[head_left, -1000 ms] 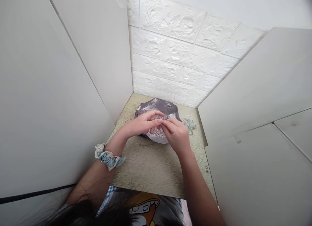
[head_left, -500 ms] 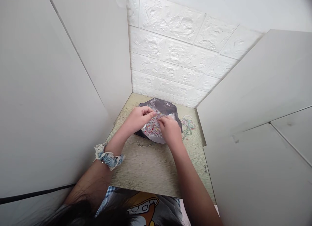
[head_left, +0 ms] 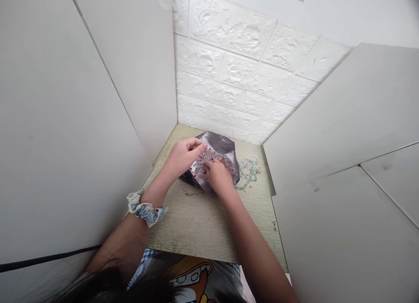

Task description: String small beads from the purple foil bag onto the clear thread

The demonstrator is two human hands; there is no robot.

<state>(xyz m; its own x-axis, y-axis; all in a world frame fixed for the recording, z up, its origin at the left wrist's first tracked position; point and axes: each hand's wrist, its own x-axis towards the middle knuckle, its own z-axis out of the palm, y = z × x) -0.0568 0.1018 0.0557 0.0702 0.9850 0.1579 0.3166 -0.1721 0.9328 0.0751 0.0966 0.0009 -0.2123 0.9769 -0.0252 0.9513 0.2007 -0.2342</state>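
An opened bag (head_left: pixel 220 139), dark with a silvery lining, lies on the board and holds many small coloured beads (head_left: pixel 225 160). Over its left side my left hand (head_left: pixel 186 154) hovers, thumb and index finger pinched together; what is between them is too small to make out. My right hand (head_left: pixel 220 176) reaches into the beads with its fingers curled, their tips among them. Whether it grips a bead cannot be seen. A beaded string (head_left: pixel 193 193) shows at the bag's near left edge.
Right of the bag lie strings of green and pink beads (head_left: pixel 250 170). Small shiny pieces (head_left: pixel 274 225) sit near the board's right edge. White panels (head_left: pixel 140 76) close in both sides, and a white brick-pattern wall (head_left: pixel 229 76) stands behind.
My right hand has moved left and slightly down, deeper among the beads, uncovering beads on the bag's right side. My left hand has shifted a little left and up, still pinched.
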